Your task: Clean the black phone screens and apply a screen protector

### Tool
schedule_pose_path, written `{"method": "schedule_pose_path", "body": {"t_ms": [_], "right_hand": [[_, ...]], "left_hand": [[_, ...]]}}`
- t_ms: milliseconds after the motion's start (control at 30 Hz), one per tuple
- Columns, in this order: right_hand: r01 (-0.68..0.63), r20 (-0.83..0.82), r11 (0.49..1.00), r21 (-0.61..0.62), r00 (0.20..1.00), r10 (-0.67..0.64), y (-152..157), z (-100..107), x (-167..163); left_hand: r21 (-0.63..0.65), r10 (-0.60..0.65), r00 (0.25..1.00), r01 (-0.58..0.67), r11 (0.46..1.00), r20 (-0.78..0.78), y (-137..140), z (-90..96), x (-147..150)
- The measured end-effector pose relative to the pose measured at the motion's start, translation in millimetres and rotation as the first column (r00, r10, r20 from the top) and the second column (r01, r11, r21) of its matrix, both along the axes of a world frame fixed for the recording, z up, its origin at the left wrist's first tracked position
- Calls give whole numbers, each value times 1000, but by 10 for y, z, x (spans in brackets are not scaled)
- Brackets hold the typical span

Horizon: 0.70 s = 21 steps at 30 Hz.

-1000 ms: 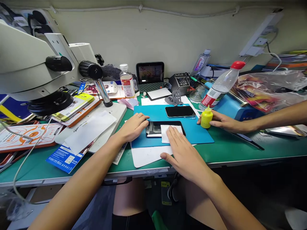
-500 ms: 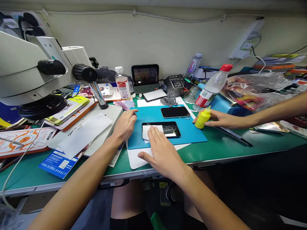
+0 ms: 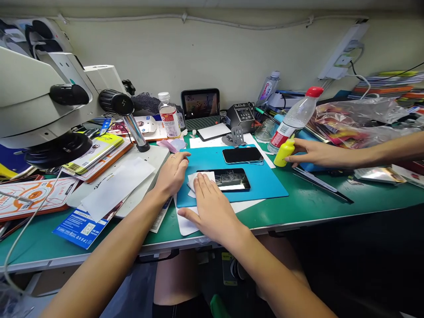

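My right hand (image 3: 213, 203) lies flat, fingers stretched out, on a folded white wipe (image 3: 209, 176) against the left part of a dark phone (image 3: 236, 180). The wipe hangs over the phone's left end. My left hand (image 3: 172, 173) rests at the left edge of the blue mat (image 3: 205, 155), open and loosely bent, with nothing visible in it. Farther back on the mat lies a second black-screened phone (image 3: 243, 155). At the right, another person's hand (image 3: 306, 152) holds a small yellow squeeze bottle (image 3: 285, 153) close to the table.
A microscope (image 3: 43, 106) overhangs the left side, its pale base (image 3: 155, 154) bearing paper. A red-capped bottle (image 3: 293, 121) leans at the right near dark tweezers (image 3: 326, 187). A small screen device (image 3: 201, 106) and a control box (image 3: 242, 115) stand by the wall.
My right hand has slid left along the phone with the wipe, uncovering more of the screen. The other person's hand has shifted the yellow bottle right and slightly back. My left hand stays put.
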State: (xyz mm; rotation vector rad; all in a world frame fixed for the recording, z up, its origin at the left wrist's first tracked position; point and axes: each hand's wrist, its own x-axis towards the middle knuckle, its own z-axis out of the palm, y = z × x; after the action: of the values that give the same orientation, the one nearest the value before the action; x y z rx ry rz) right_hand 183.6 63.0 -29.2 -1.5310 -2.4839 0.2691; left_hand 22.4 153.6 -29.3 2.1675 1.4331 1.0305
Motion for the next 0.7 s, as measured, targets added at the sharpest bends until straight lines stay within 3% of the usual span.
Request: {"method": "schedule_pose_path", "body": {"t_ms": [167,300,467,700], "right_hand": [[6,14,1000,0,1000,-6,231,27,-86],[7,-4,1000,1,1000,-7,-3,10,4],[37,37,999,-40,999,-35,-298,6,443],[199,105,980,-1,975,-198,-115,6,995]], "left_hand": [[-1,3,1000,-3,1000,-8,-18,8,2],[-15,-2,1000,2,1000,-12,-37,30,9],[-47,-12,1000,11,999,-14,-46,51,10],[-77,-22,1000,21,997,-12,-55,60,18]]}}
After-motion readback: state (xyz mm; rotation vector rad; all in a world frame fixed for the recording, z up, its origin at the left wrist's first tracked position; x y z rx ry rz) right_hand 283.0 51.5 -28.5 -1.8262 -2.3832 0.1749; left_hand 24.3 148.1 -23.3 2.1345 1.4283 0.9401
